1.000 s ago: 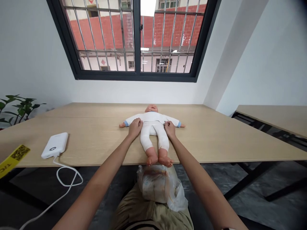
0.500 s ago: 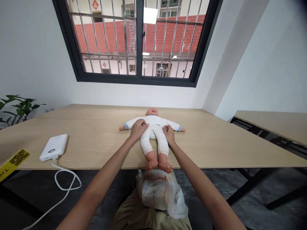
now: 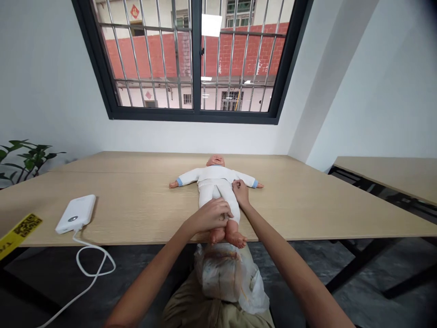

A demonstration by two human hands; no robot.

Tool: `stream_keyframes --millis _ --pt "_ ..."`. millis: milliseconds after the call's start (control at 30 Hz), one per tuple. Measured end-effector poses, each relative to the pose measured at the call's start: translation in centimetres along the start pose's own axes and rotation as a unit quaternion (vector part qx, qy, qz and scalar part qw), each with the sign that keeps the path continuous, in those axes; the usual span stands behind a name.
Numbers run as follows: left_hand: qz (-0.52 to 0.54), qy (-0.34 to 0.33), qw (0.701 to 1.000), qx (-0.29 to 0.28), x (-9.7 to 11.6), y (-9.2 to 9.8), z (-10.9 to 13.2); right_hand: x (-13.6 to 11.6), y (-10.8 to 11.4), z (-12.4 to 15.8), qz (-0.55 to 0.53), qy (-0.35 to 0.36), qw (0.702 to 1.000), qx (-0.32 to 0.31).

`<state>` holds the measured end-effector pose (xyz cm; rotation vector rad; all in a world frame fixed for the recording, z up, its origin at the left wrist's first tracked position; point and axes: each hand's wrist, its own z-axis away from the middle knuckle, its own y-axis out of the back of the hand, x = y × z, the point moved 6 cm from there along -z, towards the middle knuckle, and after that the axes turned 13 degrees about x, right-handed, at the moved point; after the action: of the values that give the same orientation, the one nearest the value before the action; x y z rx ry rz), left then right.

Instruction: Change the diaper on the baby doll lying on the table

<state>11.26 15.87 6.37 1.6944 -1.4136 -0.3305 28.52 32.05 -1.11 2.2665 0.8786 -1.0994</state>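
A baby doll (image 3: 216, 160) lies face up on the table, arms spread and bare feet at the front edge. It wears a white top (image 3: 218, 172) with blue cuffs and white trousers (image 3: 225, 190). My left hand (image 3: 214, 213) reaches across the doll's lower legs, its fingers curled on the trouser leg near the hem; the thumb is hidden. At the doll's hip on the right, my right hand (image 3: 241, 191) has its fingers pinched together at the side of the trousers. A crumpled, clear plastic-wrapped bundle (image 3: 221, 273) rests on my lap.
On the left of the wooden table (image 3: 136, 200) lies a white power bank (image 3: 77, 213) with a white cable (image 3: 89, 248) hanging over the front edge. A yellow label (image 3: 20, 234) and a green plant (image 3: 29, 157) are further left. A barred window (image 3: 194, 64) is ahead.
My left hand has left the doll's waist and moved down and towards me to its lower legs. My right hand stays at the hip. The doll lies as before.
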Motion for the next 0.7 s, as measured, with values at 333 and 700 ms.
stream_keyframes --millis 333,700 --pt "-0.022 0.01 1.0 -0.005 0.1 -0.5 -0.6 -0.2 0.2 -0.1 0.018 0.006 1.0 0.003" --pt "-0.059 0.027 0.997 0.029 0.1 -1.3 -0.6 -0.1 0.3 -0.3 0.032 -0.005 0.999 0.009"
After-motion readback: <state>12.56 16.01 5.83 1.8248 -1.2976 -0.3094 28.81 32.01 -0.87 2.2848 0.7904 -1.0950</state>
